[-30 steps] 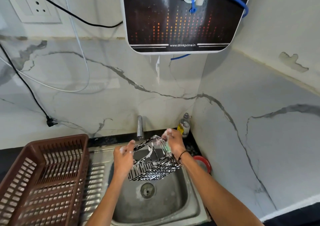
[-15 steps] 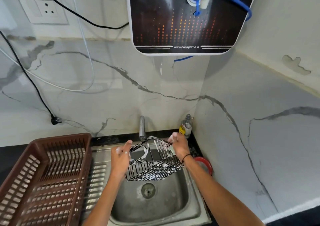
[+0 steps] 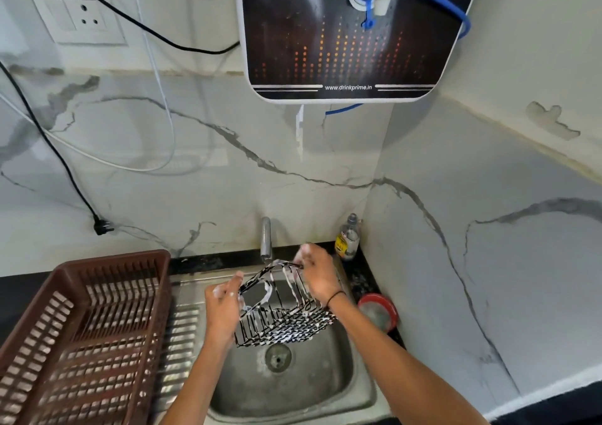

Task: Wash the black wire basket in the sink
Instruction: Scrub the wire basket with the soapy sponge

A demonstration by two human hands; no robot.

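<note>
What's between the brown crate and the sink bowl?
In the head view, only the ribbed steel drainboard lies between the brown crate and the sink bowl. Nothing sits on it.

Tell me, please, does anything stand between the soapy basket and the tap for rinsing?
Nothing visible does. Both the left hand and right hand hold the basket over the sink, its far rim just below the tap. No water shows running.
</note>
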